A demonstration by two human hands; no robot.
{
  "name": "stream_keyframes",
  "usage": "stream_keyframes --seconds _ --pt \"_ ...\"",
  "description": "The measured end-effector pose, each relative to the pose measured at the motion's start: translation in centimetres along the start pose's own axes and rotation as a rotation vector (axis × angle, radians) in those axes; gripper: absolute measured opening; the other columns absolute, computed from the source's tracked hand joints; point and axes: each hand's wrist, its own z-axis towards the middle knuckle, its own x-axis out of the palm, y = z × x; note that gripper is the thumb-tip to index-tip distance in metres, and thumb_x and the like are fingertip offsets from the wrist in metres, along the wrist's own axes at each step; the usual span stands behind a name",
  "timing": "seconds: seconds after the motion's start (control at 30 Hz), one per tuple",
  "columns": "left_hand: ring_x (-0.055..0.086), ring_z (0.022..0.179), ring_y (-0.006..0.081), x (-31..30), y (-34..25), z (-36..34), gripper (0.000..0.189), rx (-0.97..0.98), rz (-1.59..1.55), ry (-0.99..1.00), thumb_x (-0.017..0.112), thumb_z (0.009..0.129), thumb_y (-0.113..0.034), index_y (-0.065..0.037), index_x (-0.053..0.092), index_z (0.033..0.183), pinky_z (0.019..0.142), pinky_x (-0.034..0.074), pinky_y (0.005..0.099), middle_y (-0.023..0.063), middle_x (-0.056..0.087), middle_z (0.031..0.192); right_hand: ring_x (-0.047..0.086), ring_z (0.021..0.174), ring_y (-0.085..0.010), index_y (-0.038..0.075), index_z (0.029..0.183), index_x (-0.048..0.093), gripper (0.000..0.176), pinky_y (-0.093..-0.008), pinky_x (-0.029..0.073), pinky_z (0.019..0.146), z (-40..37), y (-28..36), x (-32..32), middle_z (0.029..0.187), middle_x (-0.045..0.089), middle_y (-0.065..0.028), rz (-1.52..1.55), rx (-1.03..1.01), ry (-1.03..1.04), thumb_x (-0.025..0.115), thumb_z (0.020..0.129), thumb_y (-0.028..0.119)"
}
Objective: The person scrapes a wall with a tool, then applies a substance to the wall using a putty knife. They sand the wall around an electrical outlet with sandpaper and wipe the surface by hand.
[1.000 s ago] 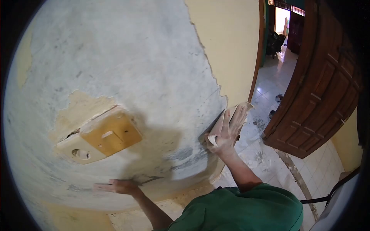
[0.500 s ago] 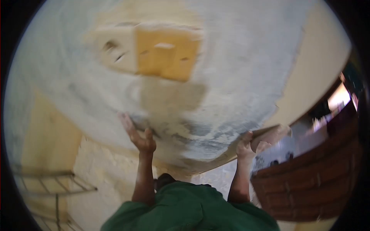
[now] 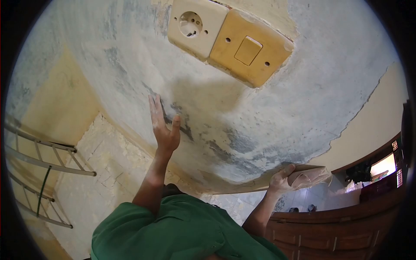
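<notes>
Flat against the patchy grey-white wall (image 3: 286, 108), or very close to it, is my left hand (image 3: 166, 130), with fingers stretched and thumb apart. It holds nothing. My right hand (image 3: 281, 180) grips a folded sheet of sandpaper (image 3: 310, 176), brownish-pink with a curled edge, low on the wall's right side. Above both hands, a white power socket (image 3: 190, 24) and a yellowed light switch (image 3: 249, 47) sit side by side on the wall. Dark grey smudges and a beige patch mark the surface between my hands.
A metal ladder (image 3: 47, 162) stands at the left. Flakes and dust cover the floor (image 3: 108, 173) below the wall. At the lower right is a brown panelled wooden piece (image 3: 329, 234), with a bright opening (image 3: 383, 167) beyond it.
My view has tilted, so the socket and switch sit farther right and higher. In the view, my left hand appears higher and my right hand lower; the sandpaper stays in my right hand.
</notes>
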Motion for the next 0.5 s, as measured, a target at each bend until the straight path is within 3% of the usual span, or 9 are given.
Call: stream_keyframes --seconds 0.17,0.23,0.27,0.3,0.37,0.4,0.47,0.5 --pt "0.014 0.136 0.0451 1.7 0.3 0.2 0.084 -0.01 0.037 -0.049 0.049 0.088 -0.053 0.005 0.02 0.142 0.109 0.015 0.0477 0.0326 0.012 0.146 0.018 0.135 -0.0428 -0.008 0.141 0.018 0.068 -0.0518 0.016 0.109 -0.1 -0.4 0.4 0.146 0.018 -0.0277 0.089 0.002 -0.02 0.041 0.094 0.035" --pt "0.009 0.136 0.0468 1.9 0.8 0.0 0.087 -0.004 0.004 -0.052 0.05 0.086 -0.054 0.005 0.017 0.142 0.109 0.011 0.0507 0.0336 0.009 0.146 0.014 0.137 -0.0413 -0.004 0.143 0.016 0.066 -0.0566 0.013 0.109 -0.5 -0.8 0.6 0.148 0.016 -0.0246 0.095 -0.02 -0.008 0.038 0.094 0.035" --pt "0.009 0.136 0.0468 1.9 1.2 0.0 0.087 -0.006 0.005 -0.049 0.05 0.086 -0.054 0.005 0.017 0.142 0.109 0.011 0.0507 0.0336 0.009 0.146 0.018 0.136 -0.041 -0.01 0.14 0.017 0.061 -0.049 0.015 0.111 -0.7 -0.3 0.5 0.146 0.017 -0.0281 0.078 0.002 0.009 0.04 0.096 0.026" --pt "0.008 0.136 0.0471 1.9 1.6 -0.1 0.088 0.027 0.028 -0.049 0.05 0.086 -0.053 0.005 0.016 0.142 0.109 0.01 0.0516 0.0338 0.009 0.146 0.018 0.136 -0.041 -0.01 0.14 0.017 0.061 -0.049 0.015 0.111 -0.9 0.2 0.3 0.146 0.017 -0.0281 0.074 0.003 0.012 0.04 0.096 0.026" --pt "0.007 0.136 0.0473 1.6 2.9 0.6 0.089 0.061 0.044 -0.044 0.051 0.086 -0.053 0.004 0.015 0.143 0.109 0.009 0.0526 0.0339 0.008 0.146 0.019 0.135 -0.0395 -0.011 0.14 0.015 0.057 -0.044 0.013 0.112 -1.3 1.5 -0.2 0.146 0.016 -0.0279 0.093 0.239 0.091 0.038 0.096 0.019" --pt "0.008 0.137 0.0469 1.1 4.1 1.4 0.088 0.125 0.088 -0.048 0.051 0.086 -0.053 0.005 0.015 0.143 0.109 0.01 0.0519 0.0337 0.008 0.146 0.019 0.135 -0.0395 -0.011 0.14 0.015 0.057 -0.044 0.013 0.112 -1.9 1.4 -0.4 0.146 0.016 -0.0279 0.085 0.237 0.089 0.038 0.096 0.019" --pt "0.008 0.137 0.0464 0.1 6.7 4.5 0.088 0.206 0.118 -0.065 0.051 0.086 -0.053 0.005 0.016 0.143 0.109 0.01 0.0513 0.0335 0.008 0.146 0.019 0.135 -0.0374 -0.011 0.14 0.014 0.057 -0.0408 0.012 0.112 -2.8 1.4 0.2 0.146 0.017 -0.0284 0.459 0.549 0.012 0.039 0.095 0.013" --pt "0.008 0.137 0.0449 -0.8 8.1 6.0 0.086 0.138 0.102 -0.084 0.05 0.087 -0.051 0.004 0.016 0.143 0.11 0.011 0.0494 0.0323 0.007 0.147 0.019 0.135 -0.0374 -0.011 0.14 0.014 0.057 -0.0408 0.012 0.112 -2.5 2.2 0.7 0.146 0.017 -0.0284 0.458 0.547 0.003 0.039 0.095 0.013"
